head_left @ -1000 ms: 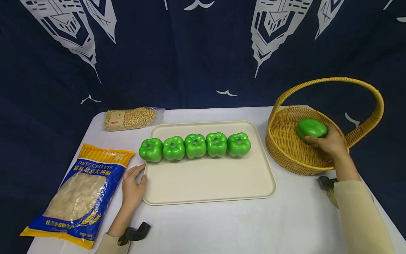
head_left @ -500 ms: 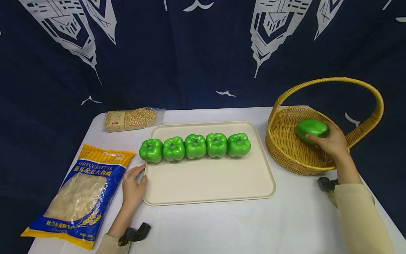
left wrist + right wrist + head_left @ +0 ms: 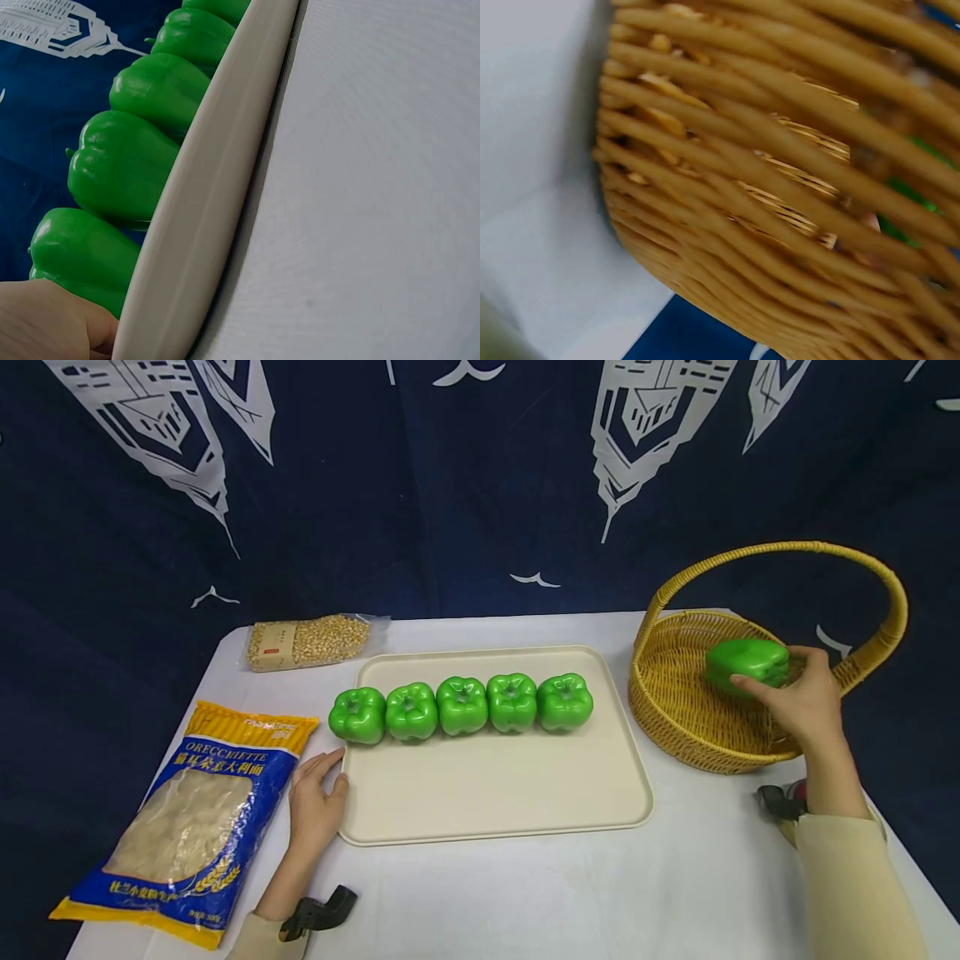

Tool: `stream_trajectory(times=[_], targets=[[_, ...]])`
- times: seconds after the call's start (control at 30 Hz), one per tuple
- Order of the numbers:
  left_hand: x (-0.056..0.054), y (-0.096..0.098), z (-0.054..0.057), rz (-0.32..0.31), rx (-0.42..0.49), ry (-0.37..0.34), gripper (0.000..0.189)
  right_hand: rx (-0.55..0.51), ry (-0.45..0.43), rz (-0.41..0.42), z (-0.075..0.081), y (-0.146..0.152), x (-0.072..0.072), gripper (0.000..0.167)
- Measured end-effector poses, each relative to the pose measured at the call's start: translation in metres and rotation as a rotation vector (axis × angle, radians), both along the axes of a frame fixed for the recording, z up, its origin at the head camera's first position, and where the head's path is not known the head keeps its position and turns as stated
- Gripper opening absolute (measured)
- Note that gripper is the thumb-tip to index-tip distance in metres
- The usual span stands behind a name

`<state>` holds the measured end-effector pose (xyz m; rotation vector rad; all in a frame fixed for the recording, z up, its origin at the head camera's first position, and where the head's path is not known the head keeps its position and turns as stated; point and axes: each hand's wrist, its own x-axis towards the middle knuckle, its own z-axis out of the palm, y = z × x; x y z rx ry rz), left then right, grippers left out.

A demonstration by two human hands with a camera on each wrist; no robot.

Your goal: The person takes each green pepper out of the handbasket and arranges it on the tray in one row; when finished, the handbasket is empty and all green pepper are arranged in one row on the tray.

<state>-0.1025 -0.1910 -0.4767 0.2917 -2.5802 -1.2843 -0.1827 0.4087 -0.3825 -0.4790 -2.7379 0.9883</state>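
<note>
My right hand [image 3: 813, 697] grips a green bell pepper [image 3: 746, 662] from its right side, within the wicker basket [image 3: 678, 727]. The thumb lies across the front of the pepper. In the right wrist view the basket's woven wall [image 3: 727, 150] fills most of the frame, and only slivers of green show through the gaps. At the left, my left hand [image 3: 317, 802] rests with its fingers along the left edge of the cream tray [image 3: 495, 793]. A row of several green bell peppers [image 3: 462, 704] runs across the tray, the leftmost overlapping its rim.
A blue and yellow bag of orecchiette pasta [image 3: 187, 818] lies left of my left hand. Behind the tray is a clear bag of corn kernels [image 3: 311, 642]. The basket's tall handle [image 3: 780, 550] arches over its opening. Dark printed cloth [image 3: 450, 510] hangs behind the white table.
My right hand has shifted slightly to the right with the bell pepper, which sits a little higher in the basket. The left hand and the tray have stayed put.
</note>
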Motion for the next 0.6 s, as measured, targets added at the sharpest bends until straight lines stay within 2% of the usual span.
stream_trajectory(times=[0.3, 0.47, 0.6], targets=[[0.000, 0.001, 0.001, 0.002, -0.009, 0.005, 0.037, 0.057, 0.104, -0.067, 0.017, -0.008, 0.023, 0.085], [0.000, 0.000, 0.000, 0.004, -0.013, 0.010, 0.038, 0.015, 0.157, -0.059, 0.027, -0.014, 0.036, 0.082], [0.001, 0.000, 0.000, 0.000, -0.013, 0.010, 0.038, -0.020, 0.227, -0.014, 0.033, -0.019, 0.045, 0.079]])
